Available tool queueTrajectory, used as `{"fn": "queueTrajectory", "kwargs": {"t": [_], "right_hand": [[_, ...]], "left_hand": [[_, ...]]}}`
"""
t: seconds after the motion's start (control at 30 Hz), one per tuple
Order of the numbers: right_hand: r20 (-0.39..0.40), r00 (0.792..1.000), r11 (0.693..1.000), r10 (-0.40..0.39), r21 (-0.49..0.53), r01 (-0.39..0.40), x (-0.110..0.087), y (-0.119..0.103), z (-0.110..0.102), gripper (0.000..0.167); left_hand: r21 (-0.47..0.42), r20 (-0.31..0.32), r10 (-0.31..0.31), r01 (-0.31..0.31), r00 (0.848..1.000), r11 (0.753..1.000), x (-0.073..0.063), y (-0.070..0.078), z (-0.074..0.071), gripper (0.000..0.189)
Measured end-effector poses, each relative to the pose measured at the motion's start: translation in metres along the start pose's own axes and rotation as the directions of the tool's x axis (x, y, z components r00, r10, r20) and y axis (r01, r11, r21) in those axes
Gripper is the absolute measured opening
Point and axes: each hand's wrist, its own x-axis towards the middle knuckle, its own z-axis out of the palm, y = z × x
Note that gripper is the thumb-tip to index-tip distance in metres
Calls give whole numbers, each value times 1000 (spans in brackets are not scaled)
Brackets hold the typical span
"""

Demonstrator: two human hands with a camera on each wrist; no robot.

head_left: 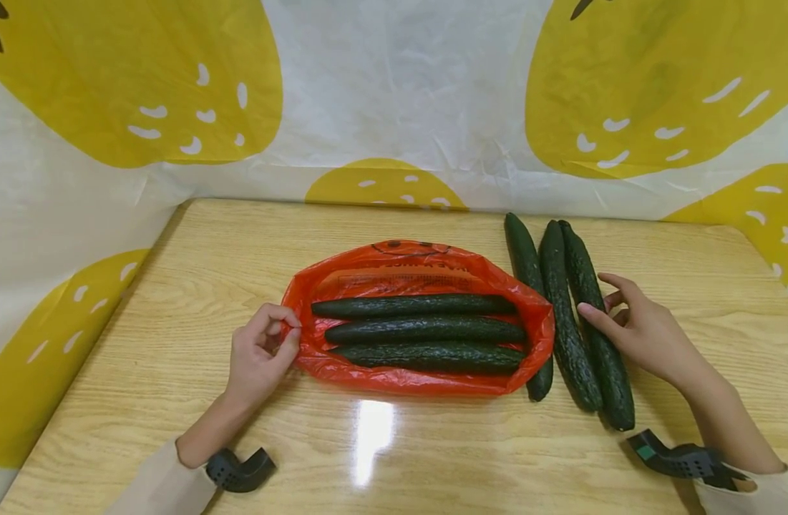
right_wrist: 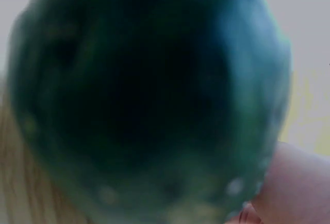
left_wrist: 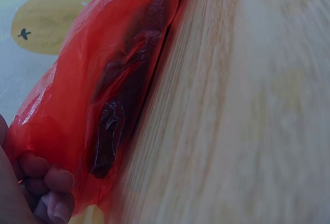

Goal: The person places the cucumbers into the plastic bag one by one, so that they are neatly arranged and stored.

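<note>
A red plastic bag [head_left: 406, 383] lies on the table with its mouth spread wide. Three dark green cucumbers [head_left: 426, 330] lie side by side inside it. My left hand [head_left: 261, 350] pinches the bag's left edge; in the left wrist view its curled fingers [left_wrist: 59, 180] are against the red film, through which a cucumber [left_wrist: 124, 95] shows darkly. To the right of the bag are three more cucumbers, the nearest partly behind the bag's edge. My right hand [head_left: 645, 329] grips the rightmost cucumber [head_left: 615, 386], thumb across it. That cucumber's blurred end [right_wrist: 149, 100] fills most of the right wrist view.
The wood-grain table [head_left: 194, 286] backs onto a white cloth [head_left: 394, 86] with yellow fruit prints, which also hangs at the sides. The middle cucumber [head_left: 564, 336] of the loose ones lies close against the gripped one. A black wrist mount sits on each forearm.
</note>
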Motion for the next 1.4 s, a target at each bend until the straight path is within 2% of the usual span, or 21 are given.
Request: {"fn": "queueTrajectory", "kwargs": {"t": [0.27, 0.67, 1.4], "right_hand": [[9, 1000, 999, -10, -31, 11, 1, 0, 2, 71], [0, 999, 999, 44, -31, -44, 3, -2, 2, 74], [-72, 997, 999, 38, -21, -39, 2, -3, 5, 63]], "left_hand": [[8, 3, -2, 2, 1000, 1000, 1, -2, -1, 21], [8, 2, -10, 10, 1000, 1000, 1, 0, -1, 21], [3, 6, -14, 14, 1000, 1000, 0, 0, 0, 21]]}}
